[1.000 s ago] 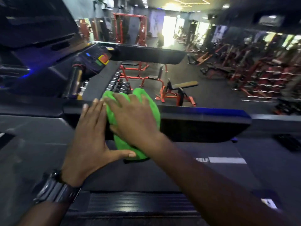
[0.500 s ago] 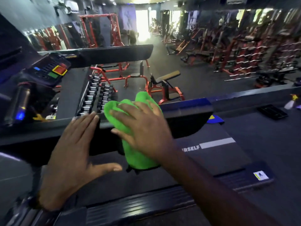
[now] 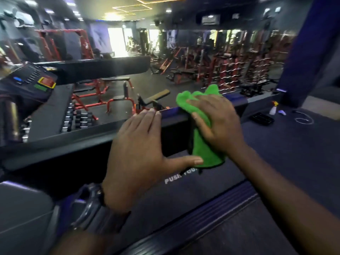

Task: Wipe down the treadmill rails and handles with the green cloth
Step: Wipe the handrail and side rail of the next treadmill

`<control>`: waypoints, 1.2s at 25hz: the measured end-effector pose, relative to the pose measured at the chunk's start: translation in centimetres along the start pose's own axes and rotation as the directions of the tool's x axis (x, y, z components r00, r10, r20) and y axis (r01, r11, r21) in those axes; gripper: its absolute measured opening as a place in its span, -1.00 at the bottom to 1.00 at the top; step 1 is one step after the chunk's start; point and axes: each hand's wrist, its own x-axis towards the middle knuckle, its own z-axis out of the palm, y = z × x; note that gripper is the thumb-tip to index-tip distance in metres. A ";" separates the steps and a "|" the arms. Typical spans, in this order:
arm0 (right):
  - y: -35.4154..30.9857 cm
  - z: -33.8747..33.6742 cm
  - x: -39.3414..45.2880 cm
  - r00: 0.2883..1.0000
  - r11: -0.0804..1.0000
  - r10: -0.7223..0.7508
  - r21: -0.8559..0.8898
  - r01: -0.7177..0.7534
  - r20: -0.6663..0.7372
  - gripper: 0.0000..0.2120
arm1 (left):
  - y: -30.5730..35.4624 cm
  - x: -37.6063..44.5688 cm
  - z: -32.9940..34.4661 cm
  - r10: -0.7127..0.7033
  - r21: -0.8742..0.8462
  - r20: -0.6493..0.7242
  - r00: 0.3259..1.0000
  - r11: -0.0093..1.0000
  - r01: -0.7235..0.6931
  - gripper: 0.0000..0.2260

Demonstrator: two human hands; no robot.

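Right now the right hand (image 3: 215, 122) holds the green cloth (image 3: 201, 137) against the treadmill rail (image 3: 176, 116), fingers spread over the top of the cloth and thumb curled round its near side, so the cloth is clamped between hand and rail; the cloth drapes over the rail's top edge, bunched on the far side and hanging down on the near side. Just left of it the left hand (image 3: 139, 151) lies flat on the same rail, fingers straight and together with their tips at the top edge, thumb stretched out to the right until its tip meets the hanging cloth; it grips nothing. A dark watch (image 3: 92, 207) sits on the left wrist. Below the hands runs the treadmill deck (image 3: 202, 208), with white lettering partly hidden by the cloth. To the far left stands the console (image 3: 35, 81) with red, green and blue buttons; beyond it a rack of dumbbells (image 3: 79, 118). On the floor to the far right stands a spray bottle (image 3: 273, 107), near a dark tray (image 3: 261, 118). Red benches and racks fill the gym beyond.
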 end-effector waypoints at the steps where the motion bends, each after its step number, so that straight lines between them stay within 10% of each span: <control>1: 1.0 -0.3 0.1 0.993 0.994 0.110 -0.004 -0.110 -0.035 -0.69 | -0.2 0.0 -0.2 0.004 -0.003 -0.004 1.000 1.000 -0.004 0.17; 4: -2.1 1.1 1.9 0.901 0.921 0.384 0.012 -0.390 -0.201 -0.71 | 0.7 0.4 -0.2 0.007 0.010 -0.038 0.999 1.000 -0.007 0.22; 9: 1.8 2.9 -2.9 0.942 0.969 -0.245 -0.081 0.233 -0.231 -0.64 | 3.0 0.7 3.1 -0.075 0.102 -0.202 0.977 0.990 0.097 0.17; 13: 9.6 3.5 -2.9 0.782 0.903 0.405 0.340 -0.262 -0.473 -0.61 | 4.1 0.8 3.9 -0.187 0.128 -0.244 0.952 0.966 0.222 0.14; 15: 4.8 5.2 -2.8 0.727 0.872 0.479 0.367 -0.325 -0.493 -0.58 | 4.3 0.7 3.7 -0.175 0.157 -0.234 0.956 0.964 0.215 0.13; 17: -0.8 6.8 -4.3 0.876 0.979 0.167 0.180 -0.094 -0.453 -0.54 | 4.1 0.3 3.6 -0.139 0.202 -0.215 0.967 0.962 0.183 0.15; 20: 2.0 7.2 -6.6 0.897 0.954 -0.298 -0.058 0.296 -0.325 -0.47 | 3.3 -0.2 3.1 -0.113 0.228 -0.169 0.979 0.962 0.151 0.19; 22: 5.1 6.8 -6.3 0.919 0.992 -0.076 0.060 0.108 -0.387 -0.46 | 3.2 -0.4 3.0 -0.118 0.230 -0.161 0.980 0.961 0.154 0.20; 25: -0.3 5.9 -3.9 0.769 0.846 0.499 0.416 -0.333 -0.400 -0.29 | 3.3 -0.5 3.3 -0.107 0.237 -0.153 0.982 0.961 0.141 0.23; 30: 1.6 7.0 -6.4 0.935 0.993 -0.121 -0.040 0.115 -0.333 -0.40 | 1.6 -1.9 2.6 -0.016 0.278 -0.135 0.991 0.959 0.054 0.11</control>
